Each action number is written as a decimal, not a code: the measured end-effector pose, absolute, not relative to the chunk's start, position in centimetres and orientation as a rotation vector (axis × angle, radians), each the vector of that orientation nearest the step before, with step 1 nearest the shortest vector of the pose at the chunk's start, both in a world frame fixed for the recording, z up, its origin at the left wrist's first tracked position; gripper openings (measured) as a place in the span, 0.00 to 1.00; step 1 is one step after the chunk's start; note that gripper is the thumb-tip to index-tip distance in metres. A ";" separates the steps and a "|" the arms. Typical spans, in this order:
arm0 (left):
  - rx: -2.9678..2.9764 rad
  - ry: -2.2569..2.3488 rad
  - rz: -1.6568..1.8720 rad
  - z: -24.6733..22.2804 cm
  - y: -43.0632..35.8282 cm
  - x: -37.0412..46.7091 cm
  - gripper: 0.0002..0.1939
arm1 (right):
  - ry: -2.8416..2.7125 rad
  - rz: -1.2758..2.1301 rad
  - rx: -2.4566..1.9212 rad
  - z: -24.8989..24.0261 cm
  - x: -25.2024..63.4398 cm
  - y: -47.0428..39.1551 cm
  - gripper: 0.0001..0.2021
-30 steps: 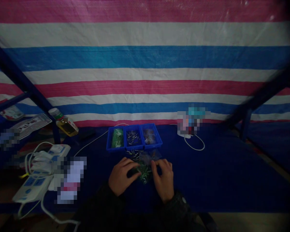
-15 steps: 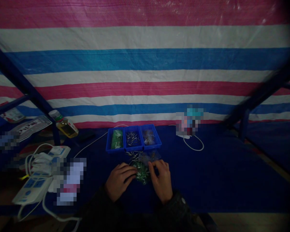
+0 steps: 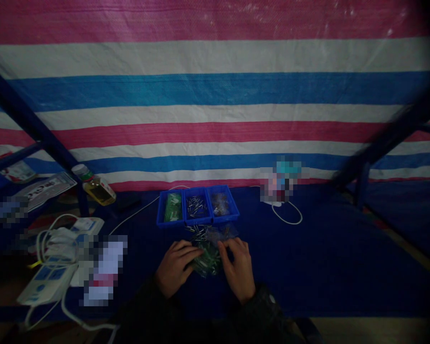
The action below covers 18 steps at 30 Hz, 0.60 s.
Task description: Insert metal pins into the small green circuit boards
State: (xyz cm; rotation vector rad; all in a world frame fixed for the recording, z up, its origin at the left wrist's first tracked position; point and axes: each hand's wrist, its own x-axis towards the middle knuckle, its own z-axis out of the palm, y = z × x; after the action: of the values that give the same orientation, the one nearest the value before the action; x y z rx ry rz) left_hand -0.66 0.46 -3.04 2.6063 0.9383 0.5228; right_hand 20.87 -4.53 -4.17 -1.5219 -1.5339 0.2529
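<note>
Near the table's front edge lies a clear bag with green contents (image 3: 208,260), between my two hands. My left hand (image 3: 177,267) touches its left side with bent fingers, closed on the bag. On the right, my right hand (image 3: 237,267) has thumb and fingers together at the bag's upper right edge. Just beyond are loose metal pins (image 3: 198,231) and small clear bags (image 3: 220,233). Behind them stands a blue tray (image 3: 171,223) with three compartments: green packets (image 3: 173,206) at left, metal pins (image 3: 197,206) in the middle, clear packets (image 3: 220,204) at right.
At left are a white power strip (image 3: 50,282) with cables, a blurred-out flat item (image 3: 105,272) and a bottle of yellow liquid (image 3: 99,189). A blurred-out object (image 3: 281,184) with a white loop stands at back right. Blue frame bars (image 3: 57,143) flank the table.
The green bag has shifted slightly left and toward me, and more of it shows by my left hand. My right hand has moved slightly left.
</note>
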 end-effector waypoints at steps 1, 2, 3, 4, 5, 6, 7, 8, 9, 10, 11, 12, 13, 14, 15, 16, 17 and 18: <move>2.608 0.927 0.539 -3.0 0.5 -0.7 0.23 | -1.531 0.257 -1.522 -4.1 20.9 -4.5 0.16; 2.608 0.916 0.563 -3.0 0.5 -0.8 0.21 | -1.530 0.264 -1.520 -4.1 20.9 -4.6 0.17; 2.604 0.908 0.600 -3.0 0.5 -0.8 0.20 | -1.530 0.271 -1.516 -4.0 20.9 -4.6 0.17; 2.589 0.905 0.649 -2.9 0.6 -0.8 0.17 | -1.527 0.279 -1.507 -4.0 20.9 -4.6 0.16; 2.561 0.908 0.710 -2.8 0.6 -0.7 0.15 | -1.524 0.288 -1.493 -3.9 20.9 -4.7 0.15; 2.518 0.913 0.782 -2.7 0.5 -0.6 0.12 | -1.526 0.300 -1.468 -3.8 20.9 -4.8 0.14; 2.464 0.919 0.859 -2.5 0.5 -0.4 0.10 | -1.540 0.318 -1.434 -3.7 20.9 -4.9 0.12; 2.402 0.921 0.932 -2.4 0.4 -0.1 0.09 | -1.565 0.341 -1.392 -3.6 20.8 -5.0 0.10; 2.340 0.920 0.993 -2.2 0.4 0.2 0.08 | -1.601 0.364 -1.347 -3.5 20.7 -5.1 0.07; 2.285 0.914 1.036 -2.1 0.3 0.5 0.07 | -1.645 0.385 -1.304 -3.5 20.7 -5.2 0.04; 2.238 0.908 1.067 -2.0 0.2 0.8 0.07 | -1.690 0.400 -1.267 -3.4 20.6 -5.2 0.04; 2.197 0.905 1.086 -1.9 0.1 1.2 0.07 | -1.727 0.407 -1.242 -3.4 20.5 -5.2 0.05; 2.161 0.907 1.095 -1.9 0.1 1.5 0.07 | -1.750 0.408 -1.230 -3.5 20.4 -5.2 0.06; 2.127 0.914 1.099 -1.9 0.0 1.8 0.07 | -1.764 0.407 -1.224 -3.5 20.4 -5.2 0.05; 2.093 0.930 1.101 -1.9 -0.1 2.1 0.07 | -1.771 0.408 -1.223 -3.6 20.3 -5.2 0.04; 2.063 0.949 1.102 -2.0 -0.2 2.3 0.07 | -1.772 0.410 -1.223 -3.7 20.3 -5.2 0.05; 2.039 0.971 1.105 -2.0 -0.3 2.4 0.08 | -1.770 0.413 -1.225 -3.8 20.3 -5.2 0.05; 2.024 0.989 1.113 -2.0 -0.3 2.5 0.08 | -1.768 0.414 -1.228 -3.9 20.3 -5.2 0.06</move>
State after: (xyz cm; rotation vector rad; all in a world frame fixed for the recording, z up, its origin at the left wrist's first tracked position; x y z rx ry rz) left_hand 2.53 -0.34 -2.02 2.0243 0.9892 1.1126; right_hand 20.35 -5.18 -3.92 -1.2275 -1.7679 0.4143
